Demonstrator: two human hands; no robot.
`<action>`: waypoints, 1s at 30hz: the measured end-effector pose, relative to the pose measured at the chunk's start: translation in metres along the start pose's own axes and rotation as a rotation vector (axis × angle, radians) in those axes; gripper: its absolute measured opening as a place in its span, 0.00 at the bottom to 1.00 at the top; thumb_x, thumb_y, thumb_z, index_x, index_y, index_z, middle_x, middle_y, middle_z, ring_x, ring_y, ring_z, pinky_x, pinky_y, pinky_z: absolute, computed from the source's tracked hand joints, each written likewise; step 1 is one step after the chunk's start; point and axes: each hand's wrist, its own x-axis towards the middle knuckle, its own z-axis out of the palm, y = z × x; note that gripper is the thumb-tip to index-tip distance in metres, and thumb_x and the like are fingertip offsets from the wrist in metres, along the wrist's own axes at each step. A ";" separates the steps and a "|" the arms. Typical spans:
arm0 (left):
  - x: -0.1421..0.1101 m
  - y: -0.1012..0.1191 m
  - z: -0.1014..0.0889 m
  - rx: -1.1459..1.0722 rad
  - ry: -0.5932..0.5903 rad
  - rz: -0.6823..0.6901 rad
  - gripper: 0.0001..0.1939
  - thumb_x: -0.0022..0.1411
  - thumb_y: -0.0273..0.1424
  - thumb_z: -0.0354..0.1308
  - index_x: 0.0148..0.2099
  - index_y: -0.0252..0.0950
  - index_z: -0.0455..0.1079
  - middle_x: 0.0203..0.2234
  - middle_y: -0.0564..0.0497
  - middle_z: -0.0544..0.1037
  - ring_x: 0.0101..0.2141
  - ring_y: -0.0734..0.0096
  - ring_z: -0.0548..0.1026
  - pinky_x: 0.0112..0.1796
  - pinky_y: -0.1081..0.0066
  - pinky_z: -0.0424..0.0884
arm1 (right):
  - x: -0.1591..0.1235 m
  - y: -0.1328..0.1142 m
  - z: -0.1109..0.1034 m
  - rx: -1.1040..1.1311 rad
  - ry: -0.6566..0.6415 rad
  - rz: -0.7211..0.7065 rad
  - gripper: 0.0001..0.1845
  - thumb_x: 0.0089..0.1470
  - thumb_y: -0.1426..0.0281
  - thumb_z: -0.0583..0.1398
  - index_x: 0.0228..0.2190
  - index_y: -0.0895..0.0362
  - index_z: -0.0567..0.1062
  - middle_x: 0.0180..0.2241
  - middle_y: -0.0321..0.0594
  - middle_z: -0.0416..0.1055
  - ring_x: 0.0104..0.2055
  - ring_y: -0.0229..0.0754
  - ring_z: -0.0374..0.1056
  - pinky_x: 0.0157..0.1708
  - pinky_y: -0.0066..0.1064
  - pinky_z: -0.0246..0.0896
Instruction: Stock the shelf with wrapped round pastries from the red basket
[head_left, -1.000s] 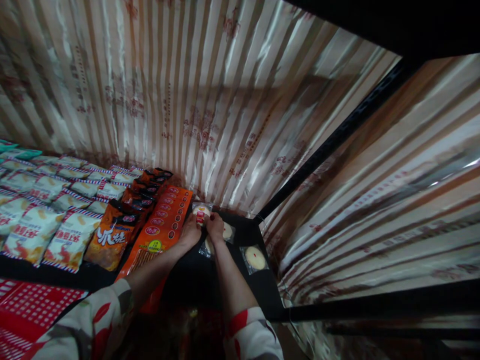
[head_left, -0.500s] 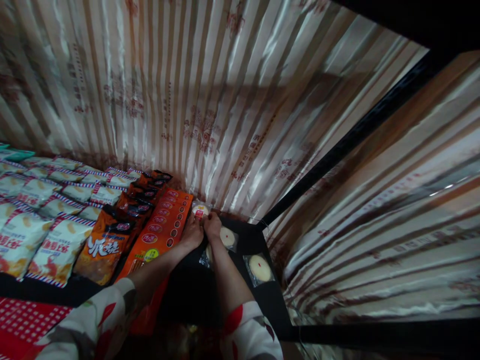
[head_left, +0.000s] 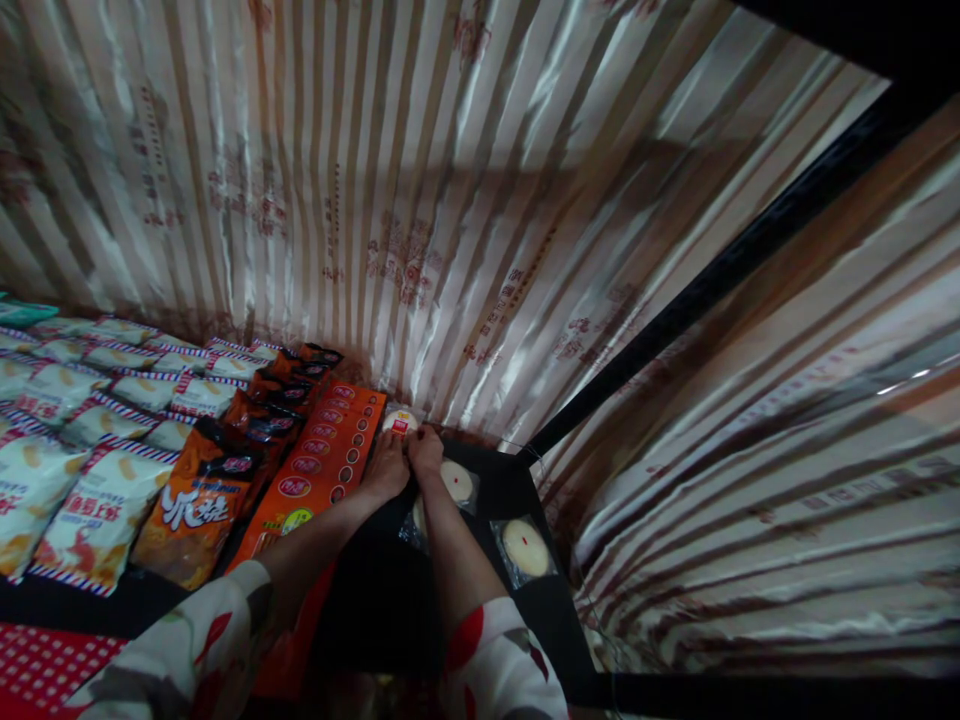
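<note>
A round pale cake in a clear wrapper (head_left: 400, 422), with a red and yellow label, lies at the back of the black shelf against the pleated sheet. My left hand (head_left: 388, 466) has its fingers closed on the near side of this packet. Close beside it on the right, my right hand (head_left: 426, 452) pinches the packet's right edge; its fingertips are partly hidden. Behind my right wrist sits another wrapped cake (head_left: 456, 482) with a red mark. One more lies partly under my right forearm. A separate wrapped cake (head_left: 525, 548) rests farther right.
Left of my hands stands a long orange box (head_left: 319, 450). Beyond it are orange snack bags (head_left: 196, 510) and rows of white snack bags (head_left: 109, 510). A red checked cloth (head_left: 52, 660) is at lower left. A black bar (head_left: 675, 290) slants up on the right.
My view has shifted slightly. My hands stay at the same wrapped cake, and the left fingers sit a little lower on it, showing more of its label.
</note>
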 end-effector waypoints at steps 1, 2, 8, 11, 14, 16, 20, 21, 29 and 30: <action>0.001 -0.001 0.000 0.005 0.005 0.003 0.27 0.58 0.23 0.41 0.60 0.24 0.52 0.60 0.38 0.54 0.61 0.62 0.45 0.59 0.63 0.45 | 0.001 -0.001 0.001 -0.003 0.002 0.001 0.12 0.51 0.71 0.55 0.36 0.62 0.75 0.35 0.50 0.74 0.38 0.44 0.70 0.38 0.30 0.61; 0.002 -0.001 0.000 0.012 0.010 0.005 0.27 0.58 0.23 0.41 0.60 0.25 0.52 0.60 0.38 0.54 0.61 0.62 0.45 0.59 0.63 0.45 | 0.001 -0.001 0.001 -0.007 0.005 0.004 0.12 0.51 0.71 0.55 0.36 0.62 0.75 0.35 0.50 0.74 0.38 0.44 0.70 0.38 0.30 0.61; 0.006 -0.005 0.002 0.012 0.027 0.022 0.28 0.58 0.22 0.39 0.61 0.28 0.50 0.58 0.41 0.58 0.61 0.63 0.45 0.59 0.62 0.44 | 0.004 -0.003 0.007 -0.029 0.031 0.001 0.12 0.50 0.70 0.56 0.36 0.62 0.76 0.35 0.49 0.74 0.37 0.43 0.70 0.37 0.28 0.61; 0.006 -0.005 0.002 -0.003 0.027 0.024 0.28 0.58 0.22 0.39 0.62 0.28 0.50 0.58 0.41 0.58 0.61 0.63 0.45 0.59 0.61 0.45 | 0.004 -0.003 0.009 -0.035 0.055 0.011 0.12 0.50 0.70 0.56 0.35 0.61 0.76 0.35 0.49 0.74 0.37 0.42 0.70 0.37 0.28 0.61; 0.004 -0.003 -0.002 -0.001 0.018 0.014 0.28 0.58 0.21 0.38 0.61 0.28 0.51 0.59 0.40 0.57 0.61 0.62 0.45 0.59 0.60 0.45 | 0.004 -0.004 0.011 -0.032 0.071 0.009 0.11 0.50 0.71 0.56 0.35 0.61 0.76 0.35 0.49 0.74 0.37 0.42 0.69 0.38 0.28 0.61; 0.003 0.000 -0.004 0.015 0.004 -0.002 0.27 0.59 0.22 0.37 0.61 0.27 0.51 0.59 0.40 0.56 0.61 0.62 0.44 0.59 0.61 0.45 | 0.003 -0.005 0.011 -0.020 0.073 0.002 0.11 0.50 0.71 0.56 0.35 0.62 0.75 0.35 0.50 0.73 0.37 0.43 0.69 0.38 0.29 0.61; 0.001 0.002 -0.008 0.048 -0.019 -0.005 0.26 0.59 0.22 0.38 0.60 0.24 0.53 0.59 0.38 0.55 0.62 0.62 0.43 0.59 0.62 0.44 | -0.001 -0.003 0.011 0.015 0.075 -0.016 0.12 0.50 0.73 0.56 0.37 0.63 0.74 0.36 0.49 0.72 0.38 0.43 0.68 0.39 0.29 0.60; 0.001 0.002 -0.008 0.048 -0.022 0.000 0.26 0.58 0.22 0.39 0.60 0.25 0.53 0.59 0.38 0.55 0.62 0.62 0.43 0.59 0.62 0.43 | -0.002 -0.003 0.011 0.025 0.082 -0.024 0.12 0.49 0.73 0.56 0.37 0.62 0.73 0.36 0.49 0.72 0.38 0.42 0.68 0.40 0.28 0.60; 0.000 -0.001 -0.006 0.065 -0.003 0.013 0.26 0.60 0.24 0.38 0.60 0.22 0.52 0.60 0.36 0.52 0.62 0.62 0.42 0.59 0.63 0.43 | -0.005 -0.003 0.012 0.060 0.109 -0.036 0.15 0.46 0.76 0.57 0.40 0.63 0.71 0.37 0.48 0.70 0.39 0.42 0.66 0.41 0.28 0.59; -0.001 -0.001 -0.006 0.070 0.000 0.021 0.26 0.59 0.23 0.37 0.60 0.21 0.51 0.60 0.36 0.51 0.62 0.62 0.41 0.59 0.64 0.43 | -0.004 -0.003 0.012 0.062 0.111 -0.041 0.15 0.46 0.76 0.57 0.40 0.63 0.71 0.37 0.47 0.69 0.39 0.42 0.66 0.41 0.28 0.59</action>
